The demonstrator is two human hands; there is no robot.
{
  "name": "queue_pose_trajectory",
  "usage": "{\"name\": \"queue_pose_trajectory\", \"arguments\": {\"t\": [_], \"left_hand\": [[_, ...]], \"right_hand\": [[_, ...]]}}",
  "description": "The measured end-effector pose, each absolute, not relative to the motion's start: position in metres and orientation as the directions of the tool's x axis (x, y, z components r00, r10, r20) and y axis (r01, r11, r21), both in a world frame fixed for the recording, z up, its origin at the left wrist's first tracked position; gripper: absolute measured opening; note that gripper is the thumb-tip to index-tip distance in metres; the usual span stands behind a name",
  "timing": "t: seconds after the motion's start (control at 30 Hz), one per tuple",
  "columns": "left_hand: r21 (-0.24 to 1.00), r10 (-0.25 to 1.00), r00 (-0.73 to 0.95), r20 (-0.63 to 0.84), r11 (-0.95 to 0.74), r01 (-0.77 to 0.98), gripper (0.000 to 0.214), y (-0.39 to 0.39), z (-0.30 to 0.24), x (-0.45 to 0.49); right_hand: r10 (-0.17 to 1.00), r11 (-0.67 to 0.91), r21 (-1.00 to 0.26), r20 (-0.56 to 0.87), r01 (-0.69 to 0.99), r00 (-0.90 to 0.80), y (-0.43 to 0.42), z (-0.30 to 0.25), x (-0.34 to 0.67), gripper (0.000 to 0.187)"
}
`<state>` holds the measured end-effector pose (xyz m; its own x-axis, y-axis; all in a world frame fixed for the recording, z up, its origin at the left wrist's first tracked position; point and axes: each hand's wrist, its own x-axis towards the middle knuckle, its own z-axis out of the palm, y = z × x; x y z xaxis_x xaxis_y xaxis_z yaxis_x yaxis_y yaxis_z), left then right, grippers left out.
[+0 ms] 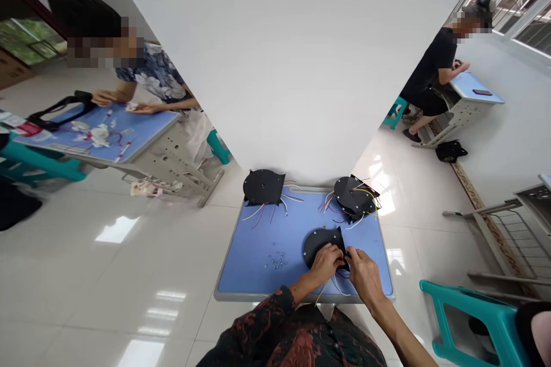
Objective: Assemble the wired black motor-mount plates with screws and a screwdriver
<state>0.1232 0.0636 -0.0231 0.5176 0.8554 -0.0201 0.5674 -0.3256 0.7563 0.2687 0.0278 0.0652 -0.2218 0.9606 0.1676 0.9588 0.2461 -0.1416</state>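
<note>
A black round fan housing lies near the front of the blue desk top. My left hand rests on its near edge with fingers curled on it. My right hand pinches at the housing's right side, where thin wires trail toward me. Both hands meet at the part. Two more black housings sit at the back: one at the left and a stack at the right, each with coloured wires spreading out.
Several small screws lie loose on the desk left of my hands. A white pillar rises just behind the desk. Other people sit at desks far left and far right. A teal stool stands at my right.
</note>
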Motion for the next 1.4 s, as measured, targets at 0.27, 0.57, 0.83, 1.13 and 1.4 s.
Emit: {"name": "queue_pose_trajectory", "arguments": {"t": [0.27, 0.57, 0.83, 1.13, 1.4], "left_hand": [[0.755, 0.870, 0.492, 0.026, -0.340, 0.561, 0.014, 0.063, -0.022, 0.123], [0.693, 0.876, 0.483, -0.012, -0.341, 0.635, 0.009, 0.065, -0.026, 0.126], [0.707, 0.789, 0.611, -0.060, -0.398, 0.585, 0.011, 0.080, -0.025, 0.111], [0.654, 0.837, 0.547, -0.035, -0.395, 0.645, 0.014, 0.065, -0.029, 0.121], [0.612, 0.867, 0.499, 0.005, -0.397, 0.684, 0.017, 0.066, -0.030, 0.125]], "right_hand": [[0.934, 0.353, -0.144, 0.102, 0.924, -0.341, 0.033, 0.085, 0.266, 0.021], [0.946, 0.323, -0.206, 0.063, 0.924, -0.317, 0.056, 0.078, 0.278, 0.014], [0.855, 0.492, -0.415, 0.067, 0.765, -0.514, 0.068, 0.071, 0.290, 0.024], [0.813, 0.553, -0.481, 0.132, 0.681, -0.567, 0.059, 0.069, 0.293, 0.026], [0.925, 0.377, -0.282, 0.159, 0.882, -0.344, 0.054, 0.061, 0.289, 0.027]]}}
